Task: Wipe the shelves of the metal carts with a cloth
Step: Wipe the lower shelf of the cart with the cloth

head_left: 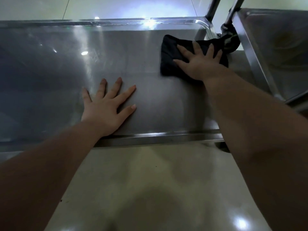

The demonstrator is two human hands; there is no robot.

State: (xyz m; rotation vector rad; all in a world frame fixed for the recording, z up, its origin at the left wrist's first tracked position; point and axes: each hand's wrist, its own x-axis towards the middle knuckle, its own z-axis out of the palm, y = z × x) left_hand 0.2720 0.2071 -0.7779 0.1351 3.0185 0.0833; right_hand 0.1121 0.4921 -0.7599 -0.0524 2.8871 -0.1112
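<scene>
A shiny metal cart shelf (pixel 50 72) with a raised rim fills the upper half of the view. A black cloth (pixel 170 52) lies at its far right corner. My right hand (pixel 200 62) presses flat on the cloth with fingers spread. My left hand (pixel 108 104) rests flat on the bare shelf near the front rim, fingers apart, holding nothing.
A second metal cart (pixel 275 47) stands close on the right, its shelf rim beside the cloth. Two upright cart posts (pixel 215 7) rise at the far right corner. Pale glossy floor tiles (pixel 141 189) lie below the front rim and beyond the far rim.
</scene>
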